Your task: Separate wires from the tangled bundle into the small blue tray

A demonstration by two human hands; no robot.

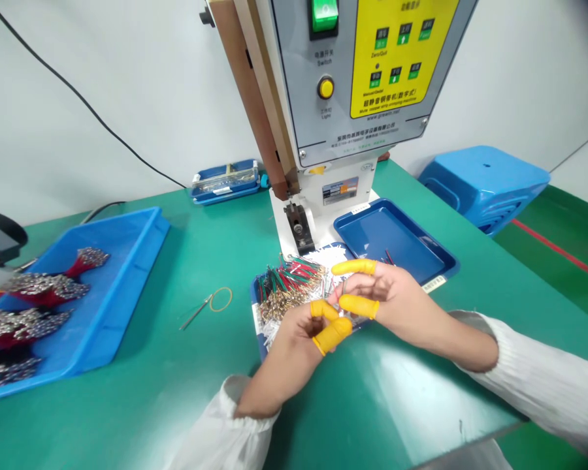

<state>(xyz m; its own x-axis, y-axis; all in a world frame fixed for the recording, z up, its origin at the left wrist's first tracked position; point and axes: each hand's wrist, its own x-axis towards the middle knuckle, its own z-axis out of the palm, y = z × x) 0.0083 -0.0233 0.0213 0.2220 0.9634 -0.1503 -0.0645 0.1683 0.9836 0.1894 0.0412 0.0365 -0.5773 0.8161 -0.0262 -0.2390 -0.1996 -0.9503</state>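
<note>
My left hand point(306, 343) and my right hand point(389, 294) meet above the front of a blue tray point(255, 307), with yellow covers on some fingertips. The fingers of my left hand are pinched together on something too small to make out. Thumb and fingers of my right hand close around a thin, pale piece, possibly a wire, beside the left fingertips. Green, red and black wires point(294, 277) with brass-coloured ends lie in the tray, along with white pieces point(326, 258). Behind them stands a crimping machine point(340, 137), its die area point(298, 228) just beyond the tray.
A dark blue tray point(385, 228) holding a few thin pieces sits right of the machine. At left, a blue bin point(122, 287) holds wire bundles. A rubber band point(221, 299) and tweezers-like tool point(196, 312) lie between. Back: small tray point(225, 181); right: blue stool point(490, 173).
</note>
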